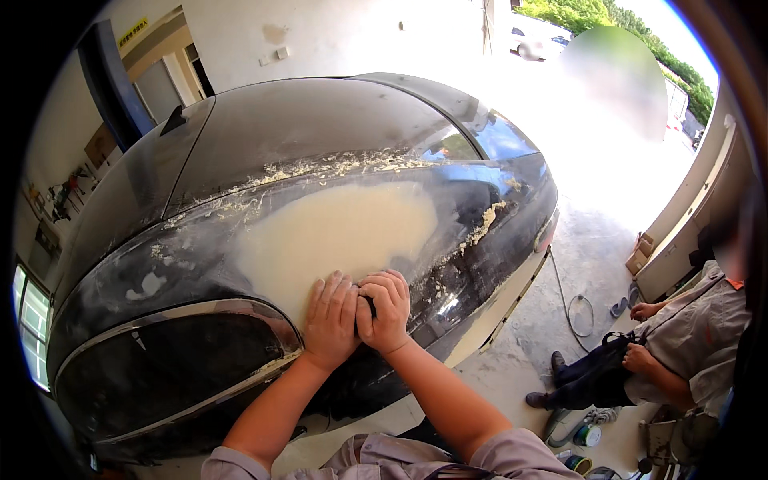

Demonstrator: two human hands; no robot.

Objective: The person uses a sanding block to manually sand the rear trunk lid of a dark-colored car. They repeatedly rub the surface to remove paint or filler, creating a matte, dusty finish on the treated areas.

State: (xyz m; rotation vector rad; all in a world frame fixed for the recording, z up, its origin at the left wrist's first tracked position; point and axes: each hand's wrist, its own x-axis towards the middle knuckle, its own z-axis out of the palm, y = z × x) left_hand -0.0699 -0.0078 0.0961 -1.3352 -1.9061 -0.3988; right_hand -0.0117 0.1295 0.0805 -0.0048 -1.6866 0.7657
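A large smooth cream patch of body filler [336,228] covers part of a dark car's body panel [210,220]. Both my hands press together at its lower edge. My left hand [330,318] lies with its fingers stretched forward and close together over the filler. Right beside it, my right hand [386,310] has its fingers curled round something dark, mostly hidden between the hands. Crumbly cream residue [332,164] runs along the panel seam above the patch, with more flakes to its right. Below left sits a dark opening with a chrome surround [216,306].
Another person [680,336] in a grey shirt stands at the right. A hose [572,308] lies on the concrete floor [520,364], and tins [588,435] stand near that person's feet. Beyond the bright doorway a white vehicle [538,38] is parked.
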